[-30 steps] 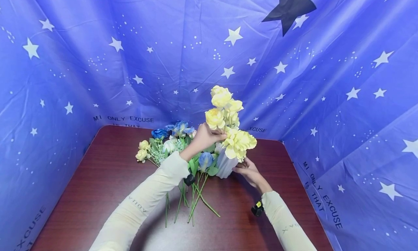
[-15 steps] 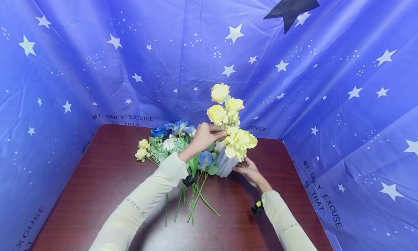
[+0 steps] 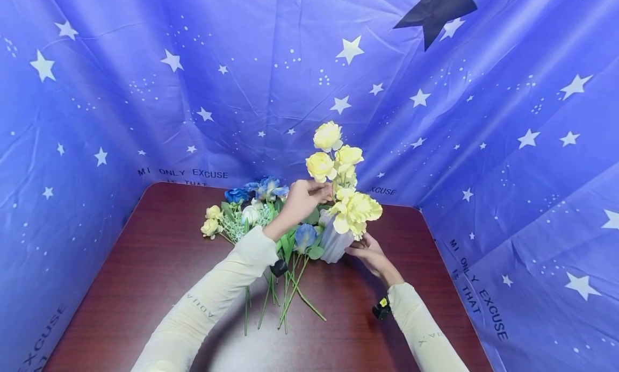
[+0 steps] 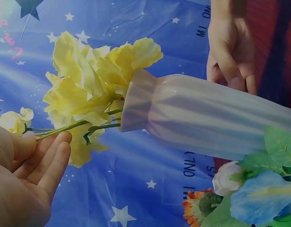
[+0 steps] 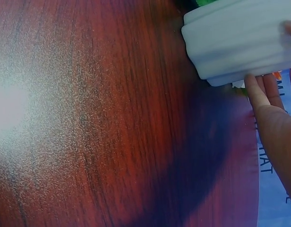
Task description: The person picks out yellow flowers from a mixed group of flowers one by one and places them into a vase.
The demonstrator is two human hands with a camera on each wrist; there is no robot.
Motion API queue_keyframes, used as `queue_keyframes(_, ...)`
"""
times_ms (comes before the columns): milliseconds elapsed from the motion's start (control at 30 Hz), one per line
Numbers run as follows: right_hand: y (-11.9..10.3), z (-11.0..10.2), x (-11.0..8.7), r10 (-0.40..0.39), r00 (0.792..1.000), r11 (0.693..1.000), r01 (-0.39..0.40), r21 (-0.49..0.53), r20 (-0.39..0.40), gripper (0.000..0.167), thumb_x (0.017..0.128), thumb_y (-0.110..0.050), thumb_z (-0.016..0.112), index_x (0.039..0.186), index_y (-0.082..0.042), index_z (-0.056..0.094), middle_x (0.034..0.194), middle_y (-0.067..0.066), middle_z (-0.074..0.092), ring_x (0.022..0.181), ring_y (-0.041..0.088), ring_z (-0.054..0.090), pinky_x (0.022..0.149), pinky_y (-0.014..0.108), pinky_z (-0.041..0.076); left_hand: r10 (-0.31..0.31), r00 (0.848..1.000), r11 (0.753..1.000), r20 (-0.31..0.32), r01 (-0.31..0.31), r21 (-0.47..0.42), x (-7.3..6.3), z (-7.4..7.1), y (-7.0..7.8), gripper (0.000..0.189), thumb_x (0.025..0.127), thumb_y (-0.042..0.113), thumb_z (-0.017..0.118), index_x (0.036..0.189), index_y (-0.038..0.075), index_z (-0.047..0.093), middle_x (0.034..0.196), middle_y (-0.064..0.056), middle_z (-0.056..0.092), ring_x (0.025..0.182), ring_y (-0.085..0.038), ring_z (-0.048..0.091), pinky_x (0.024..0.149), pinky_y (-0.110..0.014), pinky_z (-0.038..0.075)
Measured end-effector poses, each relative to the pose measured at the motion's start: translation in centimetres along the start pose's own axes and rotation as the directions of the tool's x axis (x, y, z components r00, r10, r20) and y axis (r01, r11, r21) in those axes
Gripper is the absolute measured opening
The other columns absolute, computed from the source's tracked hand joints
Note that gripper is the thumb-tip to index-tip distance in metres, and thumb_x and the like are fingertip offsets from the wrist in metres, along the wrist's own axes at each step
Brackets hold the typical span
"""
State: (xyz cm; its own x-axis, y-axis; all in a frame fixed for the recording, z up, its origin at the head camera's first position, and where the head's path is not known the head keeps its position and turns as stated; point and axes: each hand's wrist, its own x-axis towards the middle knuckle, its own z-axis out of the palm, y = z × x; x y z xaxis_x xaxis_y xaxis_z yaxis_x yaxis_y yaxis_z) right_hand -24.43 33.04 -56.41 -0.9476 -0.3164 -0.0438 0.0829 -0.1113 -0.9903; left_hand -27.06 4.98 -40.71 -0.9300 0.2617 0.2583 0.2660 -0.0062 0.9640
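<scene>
A white fluted vase (image 3: 335, 247) stands on the table with a large ruffled yellow flower (image 3: 357, 210) at its mouth. Above that rise several round yellow blooms (image 3: 320, 166) on thin stems. My left hand (image 3: 301, 201) is just over the rim; in the left wrist view its thumb and fingertips pinch a green flower stem (image 4: 65, 128) that runs toward the vase mouth. Low on the vase's right side, my right hand (image 3: 371, 255) holds it, with fingers and thumb on opposite sides in the right wrist view. The stem ends inside the vase are hidden.
Left of the vase lies a heap of artificial flowers: blue blooms (image 3: 266, 189), a white bloom (image 3: 250, 215), small yellow roses (image 3: 210, 224) and a blue iris (image 3: 305, 237). Their bare stems (image 3: 295, 297) point toward the table's (image 3: 338, 340) front. A starry curtain (image 3: 232, 92) surrounds the table.
The round yellow blooms have spread and shifted slightly up and right. My left hand has drawn slightly up and back along the stem. My right hand and the vase stay in place.
</scene>
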Motion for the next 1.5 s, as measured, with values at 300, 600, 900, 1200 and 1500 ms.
queue_keyframes(300,-0.27,0.11,0.04,-0.020,1.000,0.999,0.020,-0.043,0.008,0.070,0.085,0.016,0.063,0.142,-0.021,0.044,0.118,-0.009,0.069,0.104,0.008,0.067,0.092,0.022,0.057,-0.012,0.999,1.000,0.031,0.012,0.016,-0.12,0.08,0.19,0.031,0.102,0.017,0.062,0.124,-0.005,0.069,0.105,-0.020,0.077,0.090,-0.026,0.077,0.082,-0.025,0.064)
queue_keyframes(600,-0.63,0.40,0.02,-0.025,1.000,0.998,0.025,-0.051,-0.007,0.074,0.085,0.014,0.063,0.146,-0.019,0.040,0.120,-0.008,0.066,0.101,0.008,0.065,0.093,0.022,0.056,-0.001,0.998,1.000,0.057,0.000,0.020,-0.28,0.14,0.19,0.029,0.102,0.016,0.063,0.119,-0.006,0.071,0.101,-0.023,0.077,0.096,-0.038,0.075,0.088,-0.035,0.064)
queue_keyframes(900,-0.60,0.52,-0.02,-0.019,0.999,0.998,0.017,-0.060,-0.029,0.073,0.086,0.015,0.061,0.147,-0.018,0.040,0.121,-0.008,0.067,0.105,0.009,0.065,0.095,0.023,0.055,0.001,1.000,0.995,0.021,-0.003,0.103,-0.42,0.21,0.30,0.023,0.098,0.024,0.071,0.102,0.003,0.080,0.091,-0.016,0.079,0.085,-0.019,0.078,0.087,-0.036,0.064)
queue_keyframes(1200,-0.41,0.28,-0.01,-0.032,0.999,0.998,0.031,-0.057,-0.015,0.071,0.087,0.015,0.060,0.148,-0.016,0.040,0.121,-0.007,0.068,0.107,0.009,0.066,0.096,0.023,0.055,-0.013,0.999,0.994,0.034,0.009,0.108,-0.49,0.22,0.19,0.022,0.097,0.022,0.072,0.104,0.002,0.080,0.093,-0.020,0.078,0.092,-0.034,0.077,0.086,-0.035,0.064)
queue_keyframes(1500,-0.47,0.26,-0.07,-0.017,1.000,0.999,0.016,-0.050,-0.017,0.073,0.088,0.016,0.060,0.151,-0.015,0.038,0.122,-0.007,0.067,0.109,0.010,0.066,0.097,0.024,0.056,-0.042,0.999,0.973,0.022,0.036,0.229,-0.75,0.38,0.48,0.028,0.094,0.023,0.075,0.077,0.002,0.080,0.075,-0.011,0.078,0.054,-0.008,0.060,0.060,-0.019,0.053)
